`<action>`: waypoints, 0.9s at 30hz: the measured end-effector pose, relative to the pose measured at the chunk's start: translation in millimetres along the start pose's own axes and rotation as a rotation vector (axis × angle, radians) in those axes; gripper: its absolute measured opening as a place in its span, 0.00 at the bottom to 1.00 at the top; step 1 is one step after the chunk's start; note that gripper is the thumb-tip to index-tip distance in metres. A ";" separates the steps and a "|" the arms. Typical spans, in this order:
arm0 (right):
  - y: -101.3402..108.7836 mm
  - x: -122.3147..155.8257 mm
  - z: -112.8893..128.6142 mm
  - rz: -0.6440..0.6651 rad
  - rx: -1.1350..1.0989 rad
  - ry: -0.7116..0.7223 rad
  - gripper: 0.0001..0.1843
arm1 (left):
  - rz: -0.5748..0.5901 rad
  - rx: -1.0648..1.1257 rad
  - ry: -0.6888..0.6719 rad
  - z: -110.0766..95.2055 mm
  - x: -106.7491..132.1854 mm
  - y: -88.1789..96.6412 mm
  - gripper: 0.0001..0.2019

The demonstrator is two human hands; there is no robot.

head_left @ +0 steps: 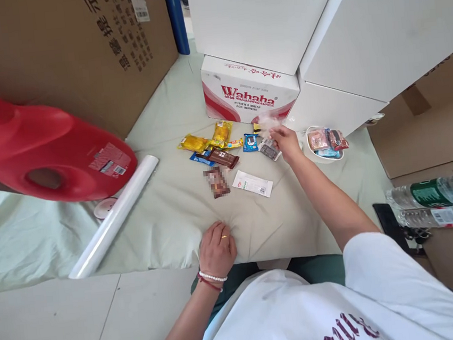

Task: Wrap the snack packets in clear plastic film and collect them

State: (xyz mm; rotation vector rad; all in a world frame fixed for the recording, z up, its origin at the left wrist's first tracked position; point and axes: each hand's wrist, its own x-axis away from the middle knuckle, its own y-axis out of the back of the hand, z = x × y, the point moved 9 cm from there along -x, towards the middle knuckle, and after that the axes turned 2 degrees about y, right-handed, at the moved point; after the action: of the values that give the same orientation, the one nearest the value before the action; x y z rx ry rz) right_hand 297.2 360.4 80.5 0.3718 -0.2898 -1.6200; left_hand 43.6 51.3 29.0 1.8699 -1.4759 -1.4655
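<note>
My right hand point(286, 142) reaches forward over a scatter of snack packets, its fingers pinched on a small clear packet point(267, 122) that is blurred. Just beside it lies a grey packet point(269, 149). My left hand point(217, 249) rests on the pale green cloth point(167, 218) near its front edge, fingers curled down against the fabric, a ring on one finger. Between the hands lie a white sachet point(253, 183), a brown bar point(222, 157), a blue packet point(250, 142) and yellow packets point(222, 132). A white bowl point(323, 147) holding several packets sits right of my right hand.
A large red jug point(44, 147) lies at left beside a white roll point(114, 215). A Wahaha box point(247, 90) and white boxes point(377, 32) stand behind the snacks. Cardboard boxes point(79, 50) flank the cloth. Water bottles point(438, 203) lie at right.
</note>
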 end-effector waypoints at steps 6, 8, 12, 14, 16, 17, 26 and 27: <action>40.6 173.5 -63.5 0.036 -0.525 -0.438 0.24 | 0.047 0.060 0.039 5.5 -3.0 -0.8 0.09; 57.0 227.5 -84.9 -0.045 -0.575 -0.531 0.25 | 0.032 0.108 0.093 9.7 -5.6 4.2 0.08; 84.5 297.6 -94.3 -0.256 -0.534 -0.479 0.22 | 0.027 0.291 0.310 5.1 -13.8 9.3 0.10; 92.1 316.7 -80.3 -0.310 -0.408 -0.358 0.18 | 0.191 0.536 0.445 -16.5 -17.5 -8.9 0.14; 90.2 329.1 -59.5 -0.279 -0.251 -0.215 0.16 | 0.430 0.852 0.606 -53.3 -15.9 -36.8 0.20; 85.0 333.6 -48.9 -0.229 -0.173 -0.142 0.16 | 0.533 1.011 0.709 -73.4 -13.0 -50.1 0.23; 19.2 372.2 -12.7 0.479 0.017 0.291 0.17 | 0.442 1.241 1.157 -110.4 -6.6 -98.1 0.24; 24.4 373.0 -13.8 0.497 -0.013 0.285 0.16 | 0.399 1.197 1.150 -103.9 -6.4 -97.6 0.19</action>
State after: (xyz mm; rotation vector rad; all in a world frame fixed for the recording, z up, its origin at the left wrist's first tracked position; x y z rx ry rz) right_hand 301.9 -12.7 53.3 0.4725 -0.1392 -1.0654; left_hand 182.8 63.6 0.2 2.0283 -1.8807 0.8763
